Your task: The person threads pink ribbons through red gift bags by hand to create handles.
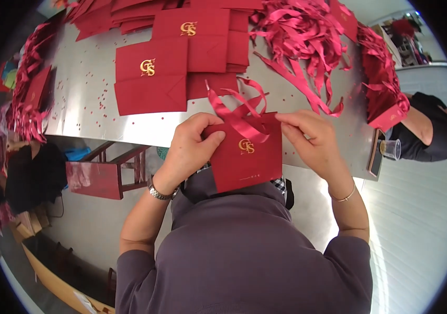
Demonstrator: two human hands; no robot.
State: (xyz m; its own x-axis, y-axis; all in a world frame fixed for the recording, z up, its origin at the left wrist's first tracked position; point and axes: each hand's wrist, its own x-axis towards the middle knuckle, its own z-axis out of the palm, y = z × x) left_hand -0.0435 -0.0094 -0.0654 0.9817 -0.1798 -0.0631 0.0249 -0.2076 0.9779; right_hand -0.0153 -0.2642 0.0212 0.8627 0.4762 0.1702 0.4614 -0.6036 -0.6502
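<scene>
"At the near edge of the metal table (pixel 84 55), see a small red paper bag (pixel 249 167), held up with its gold emblem (pixel 246 146) toward the camera."

"Gripped how?"

"Clasped along the upper left edge by the left hand (pixel 197 145), with the thumb laid over the front and the fingers bent behind. Pinched, too, at the opposite top corner by the thumb and forefinger of the right hand (pixel 312 140)."

"Squeezed hard?"

"Cannot tell. Can say only this — held at both sides, and tilted slightly."

"And above the opening?"

"Note a glossy crimson ribbon (pixel 228 112), looped over the top between the two hands and drooping down the front, just above the emblem."

"Worn on the wrists?"

"On the left, a metal watch (pixel 159 190); on the right, a thin bracelet (pixel 344 197)."

"And farther out?"

"Up the table, find stacked red bags (pixel 151 94), overlapping and partly marked in gold. To their right, see a heap of loose ribbons (pixel 304 31) — with strands trailing nearer. Notice also tiny red specks (pixel 103 99), scattered to the left."

"Beyond that?"

"At far right, make out a co-worker's bare arm (pixel 417 123), near a clear plastic cup (pixel 392 149). At lower left, spot a reddish wooden stool (pixel 95 179)."
</scene>
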